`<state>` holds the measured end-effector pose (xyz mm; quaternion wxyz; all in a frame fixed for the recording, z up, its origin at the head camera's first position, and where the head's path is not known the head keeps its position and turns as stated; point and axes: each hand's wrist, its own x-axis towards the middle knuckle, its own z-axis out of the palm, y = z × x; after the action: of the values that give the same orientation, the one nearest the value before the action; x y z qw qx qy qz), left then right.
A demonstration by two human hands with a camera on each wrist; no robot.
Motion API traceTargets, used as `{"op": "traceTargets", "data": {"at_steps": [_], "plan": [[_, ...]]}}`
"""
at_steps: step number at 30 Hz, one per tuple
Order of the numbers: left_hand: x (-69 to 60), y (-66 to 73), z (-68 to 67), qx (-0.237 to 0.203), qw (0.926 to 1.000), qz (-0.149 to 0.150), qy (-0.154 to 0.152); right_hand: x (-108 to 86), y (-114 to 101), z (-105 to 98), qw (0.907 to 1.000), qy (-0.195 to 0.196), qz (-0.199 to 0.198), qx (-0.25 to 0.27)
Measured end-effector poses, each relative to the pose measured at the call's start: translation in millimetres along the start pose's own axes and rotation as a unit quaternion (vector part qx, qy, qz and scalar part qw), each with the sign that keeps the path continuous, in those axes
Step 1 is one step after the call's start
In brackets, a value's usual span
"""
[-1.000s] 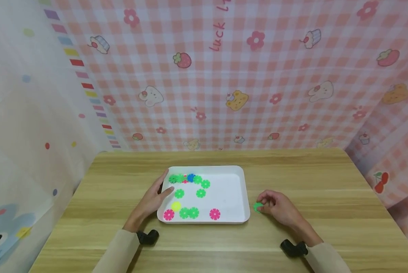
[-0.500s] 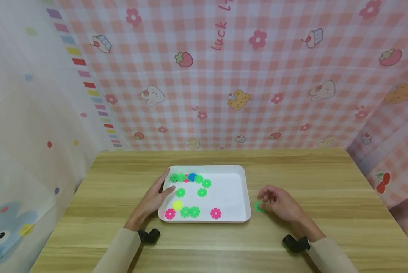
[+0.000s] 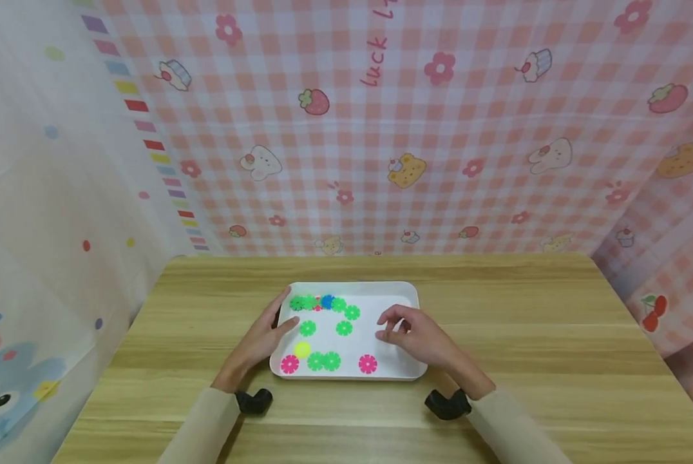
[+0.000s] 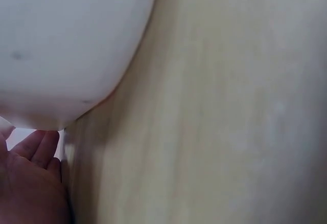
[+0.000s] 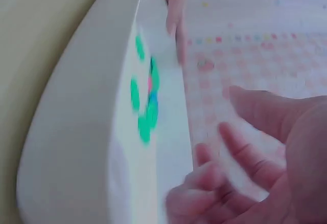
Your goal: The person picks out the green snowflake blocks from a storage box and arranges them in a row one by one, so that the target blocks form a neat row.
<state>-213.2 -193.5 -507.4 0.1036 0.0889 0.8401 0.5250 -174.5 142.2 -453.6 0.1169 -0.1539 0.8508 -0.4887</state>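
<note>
One white tray, lower ctr of frame, long axis L–R. L hand grips its L end, thumb over rim. R hand, fingers half-bent, thumb apart, nothing held, is above tray's R half. Disc row at tray's upper L runs L–R.

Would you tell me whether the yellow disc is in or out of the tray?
In: the head view shows the yellow disc inside the white tray, near its front-left corner.
</note>
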Motion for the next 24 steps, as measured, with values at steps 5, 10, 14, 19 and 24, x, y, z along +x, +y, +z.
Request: {"op": "traceTargets", "data": {"at_steps": [5,10,14,19,24], "plan": [[-4.8,15.8,-1.7,-0.007,0.9998,-0.004,-0.016,8.8,-10.0,25.4,0.999,-0.042,-0.004,0.013],[-13.5,36.1,-5.2,-0.013,0.9994,-0.017,-0.028,21.0,-13.8,46.8,0.9981,-0.06,-0.004,0.012],[-13.8,36.0,-5.1,-0.016,0.9993,-0.02,-0.028,30.1,-13.7,59.9,0.9978,-0.064,-0.01,-0.013],[-13.2,36.0,-4.5,-0.03,0.999,-0.02,-0.025,37.3,-14.8,70.0,0.9971,-0.067,-0.004,-0.035],[-13.1,36.3,-4.8,-0.034,0.9988,-0.02,-0.028,39.8,-14.1,76.0,0.9961,-0.08,0.002,-0.037]]}}
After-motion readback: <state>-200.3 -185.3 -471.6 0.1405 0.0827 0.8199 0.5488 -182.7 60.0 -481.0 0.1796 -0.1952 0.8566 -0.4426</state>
